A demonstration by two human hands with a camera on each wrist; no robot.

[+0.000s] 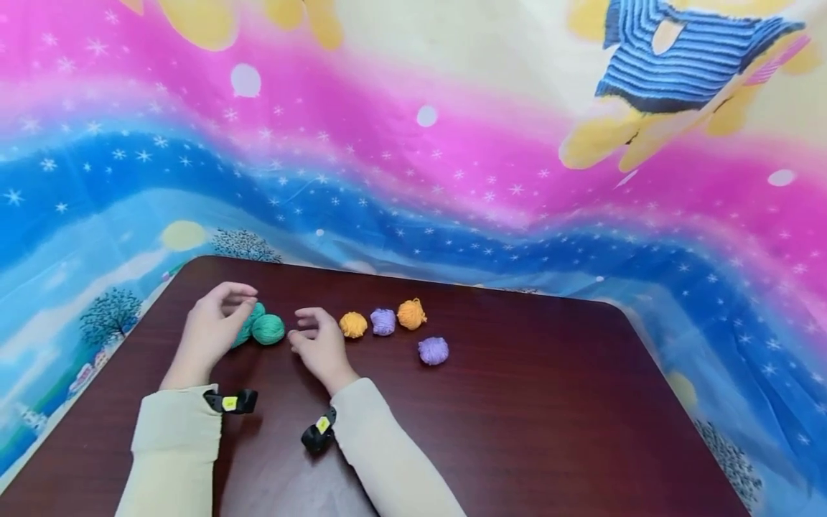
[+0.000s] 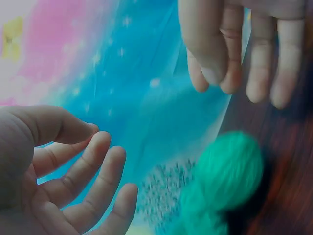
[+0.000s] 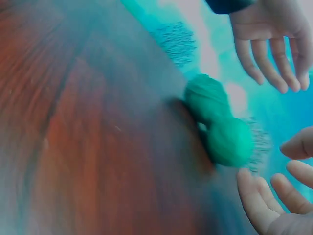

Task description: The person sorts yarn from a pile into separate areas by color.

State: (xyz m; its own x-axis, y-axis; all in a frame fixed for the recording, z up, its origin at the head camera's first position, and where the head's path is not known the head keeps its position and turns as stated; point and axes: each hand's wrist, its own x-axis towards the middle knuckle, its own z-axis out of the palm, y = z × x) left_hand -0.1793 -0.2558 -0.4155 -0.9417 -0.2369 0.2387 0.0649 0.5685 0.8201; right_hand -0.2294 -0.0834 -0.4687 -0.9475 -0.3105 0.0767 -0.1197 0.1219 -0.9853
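Two green yarn balls (image 1: pixel 268 329) lie side by side on the dark table, the farther-left one partly behind my left hand (image 1: pixel 209 327). That hand hovers at their left, its fingers loosely bent and holding nothing. To the right of the green balls, my right hand (image 1: pixel 323 352) is raised with relaxed fingers and nothing in its grasp. In the left wrist view, both hands stand apart from the green yarn balls (image 2: pixel 230 164). The right wrist view shows the two green balls (image 3: pixel 230 142) touching each other, with my right hand (image 3: pixel 274 200) close by.
Beyond my right hand sit an orange yarn ball (image 1: pixel 353 324), a purple one (image 1: pixel 383 322) and another orange one (image 1: pixel 411 314) in a row. A second purple ball (image 1: pixel 433 350) lies nearer. A printed cloth (image 1: pixel 388 179) hangs behind the table (image 1: pixel 549 402).
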